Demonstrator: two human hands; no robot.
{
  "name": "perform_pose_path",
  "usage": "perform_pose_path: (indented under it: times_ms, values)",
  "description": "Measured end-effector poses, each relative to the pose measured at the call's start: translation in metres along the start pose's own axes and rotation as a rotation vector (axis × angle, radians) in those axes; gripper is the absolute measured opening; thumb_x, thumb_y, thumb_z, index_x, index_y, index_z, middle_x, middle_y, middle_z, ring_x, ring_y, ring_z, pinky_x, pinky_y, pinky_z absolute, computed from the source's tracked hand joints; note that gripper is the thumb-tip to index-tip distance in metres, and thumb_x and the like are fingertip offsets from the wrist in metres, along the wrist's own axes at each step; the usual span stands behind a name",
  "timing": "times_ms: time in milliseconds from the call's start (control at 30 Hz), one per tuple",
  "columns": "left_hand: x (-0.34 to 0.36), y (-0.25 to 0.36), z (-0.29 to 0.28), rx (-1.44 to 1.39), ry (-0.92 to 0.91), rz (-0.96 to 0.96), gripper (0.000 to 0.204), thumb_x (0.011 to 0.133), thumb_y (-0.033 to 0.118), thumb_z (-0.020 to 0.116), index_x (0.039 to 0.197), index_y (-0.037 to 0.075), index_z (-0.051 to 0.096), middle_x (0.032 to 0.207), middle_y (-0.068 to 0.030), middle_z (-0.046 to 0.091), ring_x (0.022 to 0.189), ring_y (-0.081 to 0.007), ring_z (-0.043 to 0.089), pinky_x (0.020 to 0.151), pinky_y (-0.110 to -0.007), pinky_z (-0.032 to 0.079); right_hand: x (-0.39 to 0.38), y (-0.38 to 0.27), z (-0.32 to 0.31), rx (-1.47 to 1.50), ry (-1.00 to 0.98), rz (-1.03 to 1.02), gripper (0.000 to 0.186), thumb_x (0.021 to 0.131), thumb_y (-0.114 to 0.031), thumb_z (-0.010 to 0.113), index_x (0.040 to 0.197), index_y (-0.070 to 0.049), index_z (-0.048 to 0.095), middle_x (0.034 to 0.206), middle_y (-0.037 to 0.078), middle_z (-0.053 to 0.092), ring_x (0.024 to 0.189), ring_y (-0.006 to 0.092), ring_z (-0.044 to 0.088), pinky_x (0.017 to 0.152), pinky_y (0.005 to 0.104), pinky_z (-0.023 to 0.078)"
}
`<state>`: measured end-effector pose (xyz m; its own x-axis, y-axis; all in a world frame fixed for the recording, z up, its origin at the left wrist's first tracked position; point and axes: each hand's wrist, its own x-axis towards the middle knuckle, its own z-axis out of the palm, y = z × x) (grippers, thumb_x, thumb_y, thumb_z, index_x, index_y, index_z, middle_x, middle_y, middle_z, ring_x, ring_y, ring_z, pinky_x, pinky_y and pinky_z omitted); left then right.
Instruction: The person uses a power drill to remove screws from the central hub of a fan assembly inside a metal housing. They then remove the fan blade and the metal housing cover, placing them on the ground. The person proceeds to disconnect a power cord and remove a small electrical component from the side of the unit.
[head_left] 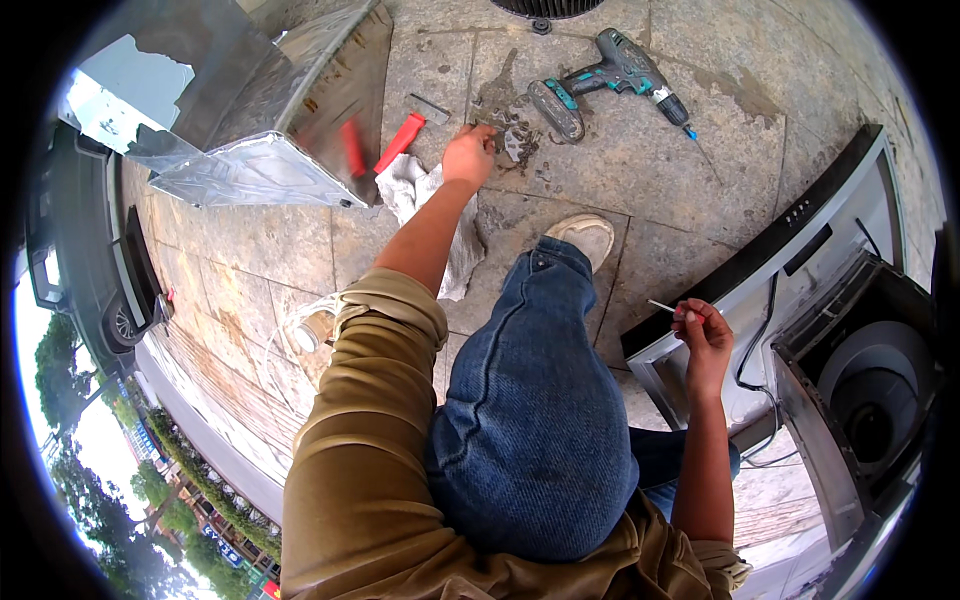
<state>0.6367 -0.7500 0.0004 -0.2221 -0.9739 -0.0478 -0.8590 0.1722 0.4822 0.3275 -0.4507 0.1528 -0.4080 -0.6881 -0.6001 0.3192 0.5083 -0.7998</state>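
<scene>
My left hand (469, 157) reaches down to the paving, its fingers curled together beside a wet patch with small dark and shiny bits (518, 143). Whatever it may be pinching is too small to make out. Under that wrist lies a crumpled whitish cloth (455, 245), and just left of the hand is a red-handled scraper (401, 141). My right hand (704, 335) is raised near the right-hand appliance, pinching a thin white stick that looks like a cigarette (660, 305). A cordless drill (625, 70) with a long thin bit rests on the paving, right of my left hand.
A dirty metal box (330, 90) stands at upper left, its side reflecting the red handle. To the right lies an open appliance housing with a black edge (760, 240), a cable and a round fan opening (870, 400). A small jar (313, 330) sits beside my left sleeve.
</scene>
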Motion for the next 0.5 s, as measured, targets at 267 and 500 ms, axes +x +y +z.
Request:
perform_pose_path:
  times_ms: [267,500]
  values:
    - [-0.004,-0.003,0.001,0.001,-0.012,-0.092,0.022,0.079,0.010,0.062,0.100,0.015,0.067,0.091,-0.0084,0.063,0.083,-0.0279,0.064,0.074,-0.039,0.051,0.000,-0.003,0.001,0.009,0.004,0.004,0.017,0.092,-0.011,0.058,0.104,0.000,0.061,0.089,0.005,0.065,0.074,0.0112,0.059,0.068,0.0233,0.046]
    - [0.007,-0.034,-0.001,0.021,0.046,-0.174,0.021,0.080,0.013,0.063,0.100,0.016,0.068,0.094,-0.0081,0.064,0.085,-0.0270,0.063,0.076,-0.037,0.051,0.000,-0.004,0.002,0.003,0.030,0.011,0.016,0.092,-0.009,0.057,0.104,0.001,0.061,0.089,0.006,0.065,0.074,0.0116,0.059,0.068,0.0237,0.047]
